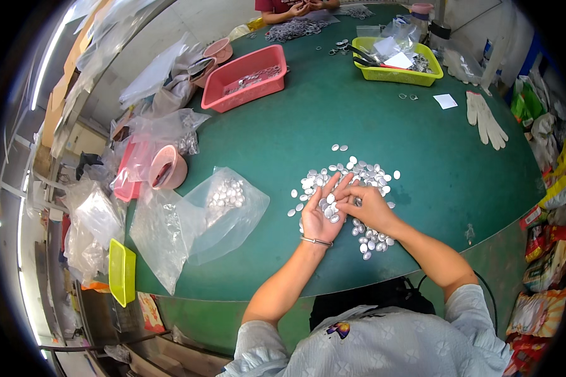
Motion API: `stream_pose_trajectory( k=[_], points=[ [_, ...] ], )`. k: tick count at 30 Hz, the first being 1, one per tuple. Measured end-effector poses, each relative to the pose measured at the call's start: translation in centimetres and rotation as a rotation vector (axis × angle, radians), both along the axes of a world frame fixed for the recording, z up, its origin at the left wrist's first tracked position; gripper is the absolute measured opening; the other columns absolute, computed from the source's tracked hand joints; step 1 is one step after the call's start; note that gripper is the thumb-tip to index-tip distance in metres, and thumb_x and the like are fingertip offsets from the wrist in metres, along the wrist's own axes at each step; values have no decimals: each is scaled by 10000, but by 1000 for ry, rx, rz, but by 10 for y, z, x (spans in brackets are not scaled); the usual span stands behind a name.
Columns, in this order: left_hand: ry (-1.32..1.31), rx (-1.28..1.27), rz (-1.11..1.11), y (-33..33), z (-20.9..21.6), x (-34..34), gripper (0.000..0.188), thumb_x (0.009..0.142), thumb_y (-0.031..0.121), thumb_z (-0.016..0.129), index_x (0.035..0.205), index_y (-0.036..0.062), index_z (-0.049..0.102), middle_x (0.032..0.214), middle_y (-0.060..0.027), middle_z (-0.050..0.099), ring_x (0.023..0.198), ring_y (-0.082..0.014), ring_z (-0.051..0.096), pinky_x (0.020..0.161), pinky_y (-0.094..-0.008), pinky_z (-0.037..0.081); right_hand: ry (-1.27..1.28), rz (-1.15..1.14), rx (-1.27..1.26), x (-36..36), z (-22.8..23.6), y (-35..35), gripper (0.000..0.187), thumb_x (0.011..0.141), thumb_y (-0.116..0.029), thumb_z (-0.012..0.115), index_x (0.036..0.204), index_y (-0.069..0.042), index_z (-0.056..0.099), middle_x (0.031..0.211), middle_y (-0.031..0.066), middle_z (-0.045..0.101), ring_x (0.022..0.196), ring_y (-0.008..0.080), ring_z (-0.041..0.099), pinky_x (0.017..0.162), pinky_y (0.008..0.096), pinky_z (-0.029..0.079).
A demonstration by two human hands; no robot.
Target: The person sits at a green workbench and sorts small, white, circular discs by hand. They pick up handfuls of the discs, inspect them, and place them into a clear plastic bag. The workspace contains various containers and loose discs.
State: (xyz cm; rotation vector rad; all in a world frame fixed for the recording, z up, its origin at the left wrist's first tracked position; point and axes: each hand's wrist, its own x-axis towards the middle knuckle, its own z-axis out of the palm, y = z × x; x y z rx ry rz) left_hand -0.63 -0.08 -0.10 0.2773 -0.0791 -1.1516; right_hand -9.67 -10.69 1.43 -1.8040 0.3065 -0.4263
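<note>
A loose pile of small silvery oval pieces [372,173] is spread on the green table, around and beyond both hands. My left hand [316,217] is turned palm up and cupped, with several of these oval pieces [331,206] lying in it. A metal bangle circles its wrist. Over that palm, my right hand [372,208] is closed in a pinch, its fingertips at one of the ovals. Exactly what sits between those fingertips is partly hidden. To the left lies a clear plastic bag [226,207] with more small oval pieces inside.
A pink tray [210,100] and a yellow-green basket [390,76] stand at the far side. At left are a pink cup [177,171] and an upright lime tray [122,273]. A white glove [484,119] lies far right. Across the table, another person's hands [300,9] handle something small.
</note>
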Motion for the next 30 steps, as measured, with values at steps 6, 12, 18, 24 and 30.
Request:
stream_pose_trajectory(
  k=[6, 12, 18, 24, 30],
  points=[
    [-25, -4, 1, 2, 0, 2, 526, 948, 320, 345, 1355, -13, 317, 1415, -228, 292, 1316, -375, 264, 1065, -410, 273, 51, -16, -73, 0, 3, 8, 195, 732, -124, 718, 863, 4, 654, 683, 96, 636, 590, 170, 584, 560, 290, 456],
    [9, 2, 4, 0, 4, 2, 522, 947, 318, 344, 1355, -8, 319, 1419, -219, 288, 1318, -340, 276, 1076, -404, 262, -45, -2, 398, 2, -6, -2, 114, 778, -66, 654, 828, 8, 582, 614, 4, 523, 564, 76, 474, 449, 219, 335],
    [38, -6, 3, 3, 7, 4, 520, 949, 318, 334, 1359, 0, 307, 1423, -208, 287, 1317, -321, 284, 1088, -409, 240, -57, 149, 1135, -2, 28, -10, 177, 926, -221, 439, 932, -46, 469, 751, 30, 482, 507, 87, 419, 370, 180, 254],
    [-11, -15, -47, 0, 5, 0, 572, 952, 373, 313, 1353, -35, 299, 1440, -218, 237, 1323, -310, 274, 1086, -434, 233, 150, 13, 660, -2, 16, -9, 165, 858, -115, 575, 951, 19, 600, 680, 17, 554, 545, 81, 484, 423, 209, 340],
    [99, -6, -122, 0, 7, -2, 607, 965, 406, 269, 1346, -66, 282, 1419, -238, 263, 1318, -309, 275, 1100, -398, 223, 40, -65, -210, 0, 9, 6, 160, 789, -91, 653, 930, -16, 650, 729, 83, 643, 645, 171, 607, 582, 305, 470]
  ],
)
